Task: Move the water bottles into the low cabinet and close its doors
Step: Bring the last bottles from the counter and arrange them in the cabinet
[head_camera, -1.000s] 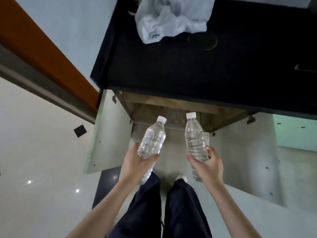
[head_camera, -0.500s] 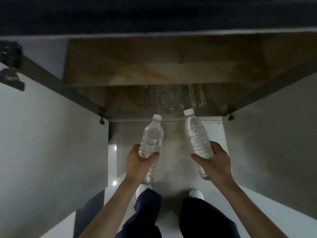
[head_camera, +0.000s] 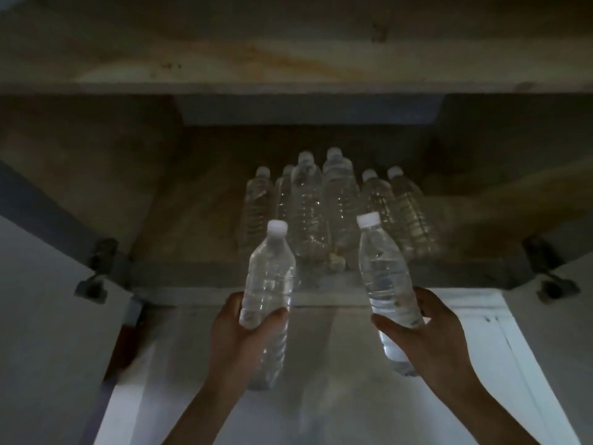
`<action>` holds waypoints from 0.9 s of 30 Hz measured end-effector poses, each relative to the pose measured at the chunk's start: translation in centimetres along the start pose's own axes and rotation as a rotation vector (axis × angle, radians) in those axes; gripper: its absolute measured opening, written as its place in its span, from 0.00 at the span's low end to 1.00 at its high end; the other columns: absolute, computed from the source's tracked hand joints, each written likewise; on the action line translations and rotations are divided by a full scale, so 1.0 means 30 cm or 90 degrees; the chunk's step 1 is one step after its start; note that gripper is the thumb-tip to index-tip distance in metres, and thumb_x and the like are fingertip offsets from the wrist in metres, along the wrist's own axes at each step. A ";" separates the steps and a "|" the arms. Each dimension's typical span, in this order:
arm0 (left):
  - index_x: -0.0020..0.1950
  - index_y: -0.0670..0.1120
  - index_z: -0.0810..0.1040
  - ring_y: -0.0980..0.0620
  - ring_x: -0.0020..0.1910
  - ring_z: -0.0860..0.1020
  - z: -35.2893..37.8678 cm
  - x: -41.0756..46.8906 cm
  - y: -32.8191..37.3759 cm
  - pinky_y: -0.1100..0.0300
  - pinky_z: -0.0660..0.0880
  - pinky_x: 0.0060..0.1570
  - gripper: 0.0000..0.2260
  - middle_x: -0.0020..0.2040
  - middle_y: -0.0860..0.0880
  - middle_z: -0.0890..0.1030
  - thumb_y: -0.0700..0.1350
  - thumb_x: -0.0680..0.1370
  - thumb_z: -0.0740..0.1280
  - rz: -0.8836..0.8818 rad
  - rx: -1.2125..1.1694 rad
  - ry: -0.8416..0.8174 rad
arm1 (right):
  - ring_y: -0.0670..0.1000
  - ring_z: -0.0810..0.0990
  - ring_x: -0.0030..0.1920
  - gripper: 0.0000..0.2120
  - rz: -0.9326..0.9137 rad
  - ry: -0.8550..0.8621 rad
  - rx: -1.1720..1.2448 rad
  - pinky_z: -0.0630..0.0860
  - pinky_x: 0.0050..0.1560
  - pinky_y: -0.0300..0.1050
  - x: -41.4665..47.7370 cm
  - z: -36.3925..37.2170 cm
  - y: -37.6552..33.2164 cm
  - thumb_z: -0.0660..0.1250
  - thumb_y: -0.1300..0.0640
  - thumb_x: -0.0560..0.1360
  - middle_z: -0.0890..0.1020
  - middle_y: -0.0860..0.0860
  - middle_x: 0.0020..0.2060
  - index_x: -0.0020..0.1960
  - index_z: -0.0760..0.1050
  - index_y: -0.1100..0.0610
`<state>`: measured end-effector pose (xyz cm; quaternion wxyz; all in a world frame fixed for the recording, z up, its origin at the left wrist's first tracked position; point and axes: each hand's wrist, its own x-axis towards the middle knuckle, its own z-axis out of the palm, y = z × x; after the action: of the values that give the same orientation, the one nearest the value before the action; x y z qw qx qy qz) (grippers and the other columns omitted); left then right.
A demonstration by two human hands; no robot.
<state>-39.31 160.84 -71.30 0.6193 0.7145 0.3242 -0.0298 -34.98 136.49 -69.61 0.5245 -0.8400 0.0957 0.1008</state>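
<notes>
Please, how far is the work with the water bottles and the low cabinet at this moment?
Partly done. Six bottles already stand inside the cabinet. In hand: the left hand grips one bottle and the right hand another bottle, both held just outside the opening. Left: set these two inside, then close the doors, which are open.

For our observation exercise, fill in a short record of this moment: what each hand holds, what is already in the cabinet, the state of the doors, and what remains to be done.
Left hand: grips left bottle, cap pointing toward the cabinet
Right hand: grips right bottle, cap pointing the same way
Cabinet floor: stored bottles clustered at the middle, at least six
Left door: open
Right door: open
Remaining: both held bottles are outside the cabinet; doors not yet closed
</notes>
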 end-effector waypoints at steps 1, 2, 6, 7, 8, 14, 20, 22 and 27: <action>0.47 0.43 0.77 0.49 0.27 0.79 0.003 0.027 0.009 0.59 0.74 0.27 0.12 0.34 0.45 0.81 0.41 0.70 0.78 0.031 -0.025 0.001 | 0.40 0.81 0.48 0.20 -0.024 0.006 0.006 0.74 0.44 0.33 0.025 0.012 0.010 0.79 0.54 0.68 0.83 0.43 0.48 0.57 0.78 0.48; 0.49 0.46 0.78 0.54 0.31 0.81 0.008 0.046 0.024 0.62 0.76 0.29 0.12 0.37 0.49 0.82 0.44 0.70 0.78 0.072 0.011 0.013 | 0.40 0.81 0.48 0.20 -0.043 0.011 0.009 0.74 0.44 0.33 0.046 0.020 0.013 0.79 0.54 0.68 0.83 0.43 0.48 0.57 0.78 0.48; 0.48 0.48 0.81 0.52 0.35 0.84 0.018 0.103 0.132 0.55 0.80 0.38 0.11 0.37 0.49 0.85 0.45 0.69 0.78 0.125 -0.015 0.051 | 0.40 0.81 0.49 0.20 -0.085 0.026 0.051 0.75 0.45 0.33 0.092 0.004 -0.026 0.79 0.52 0.68 0.82 0.41 0.48 0.57 0.76 0.47; 0.48 0.48 0.80 0.51 0.35 0.84 0.025 0.117 0.173 0.55 0.80 0.38 0.11 0.36 0.51 0.85 0.44 0.69 0.78 0.135 -0.019 0.056 | 0.39 0.81 0.48 0.19 -0.089 0.028 0.052 0.74 0.44 0.33 0.104 -0.006 -0.053 0.78 0.52 0.68 0.82 0.41 0.47 0.56 0.76 0.46; 0.47 0.49 0.79 0.52 0.35 0.84 0.029 0.130 0.213 0.58 0.79 0.37 0.11 0.36 0.52 0.84 0.44 0.68 0.78 0.143 -0.017 0.056 | 0.39 0.81 0.46 0.18 -0.086 0.030 0.053 0.74 0.43 0.32 0.120 -0.016 -0.082 0.78 0.53 0.68 0.83 0.41 0.46 0.54 0.76 0.46; 0.43 0.55 0.73 0.67 0.33 0.78 0.039 0.218 0.334 0.75 0.72 0.30 0.16 0.40 0.56 0.80 0.36 0.71 0.76 0.222 0.049 0.027 | 0.39 0.82 0.34 0.10 -0.099 0.042 0.048 0.74 0.30 0.29 0.258 -0.015 -0.185 0.78 0.57 0.68 0.84 0.46 0.37 0.44 0.79 0.49; 0.40 0.54 0.78 0.57 0.36 0.82 0.049 0.360 0.282 0.53 0.82 0.40 0.09 0.36 0.53 0.83 0.46 0.71 0.77 0.260 0.102 0.071 | 0.48 0.84 0.40 0.11 -0.117 0.038 0.058 0.79 0.42 0.44 0.397 0.019 -0.171 0.79 0.59 0.67 0.86 0.46 0.39 0.47 0.81 0.51; 0.39 0.52 0.81 0.52 0.37 0.84 0.060 0.382 0.285 0.48 0.82 0.43 0.06 0.36 0.50 0.84 0.50 0.71 0.77 0.245 0.104 0.069 | 0.46 0.83 0.41 0.10 -0.123 0.050 0.070 0.78 0.42 0.42 0.420 0.021 -0.174 0.78 0.59 0.68 0.85 0.46 0.39 0.47 0.81 0.52; 0.40 0.50 0.83 0.51 0.38 0.83 0.081 0.425 0.326 0.51 0.80 0.43 0.09 0.35 0.50 0.84 0.55 0.74 0.73 0.240 0.153 0.052 | 0.46 0.79 0.42 0.09 -0.123 0.053 0.073 0.74 0.37 0.29 0.472 0.011 -0.168 0.75 0.62 0.71 0.80 0.44 0.39 0.49 0.78 0.56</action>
<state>-23.50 163.87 -69.06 0.5108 0.8316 0.2037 0.0774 -20.04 138.17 -69.23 0.5748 -0.8172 0.0416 0.0094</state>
